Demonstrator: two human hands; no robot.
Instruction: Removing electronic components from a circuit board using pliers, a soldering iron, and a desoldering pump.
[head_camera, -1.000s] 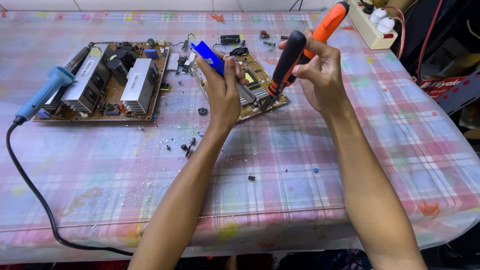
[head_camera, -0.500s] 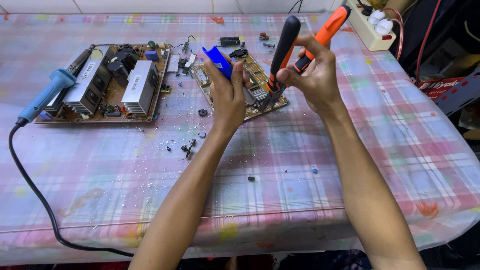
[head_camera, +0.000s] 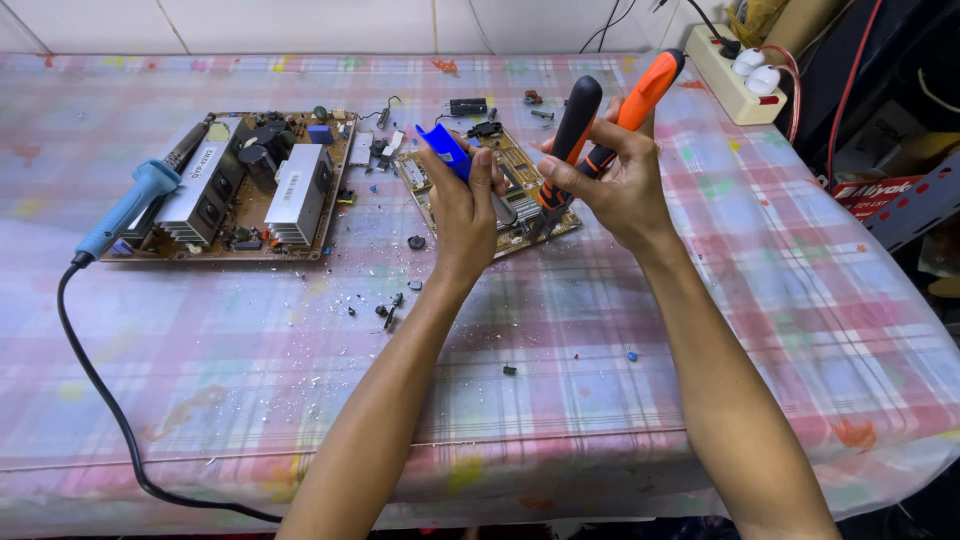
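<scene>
Since the earlier frame, both hands have held nearly the same pose over the small circuit board (head_camera: 490, 195), with the pliers (head_camera: 600, 125) tilted only slightly differently. The left hand (head_camera: 465, 205) is clenched around a blue part (head_camera: 445, 150) just above that board. The right hand (head_camera: 620, 185) grips the orange and black handles of the pliers, whose tip points down at the board. A larger circuit board (head_camera: 235, 195) lies well to the left, with a blue soldering iron (head_camera: 130, 205) resting on its edge. Small bits (head_camera: 390, 305) litter the checked tablecloth (head_camera: 560, 340).
</scene>
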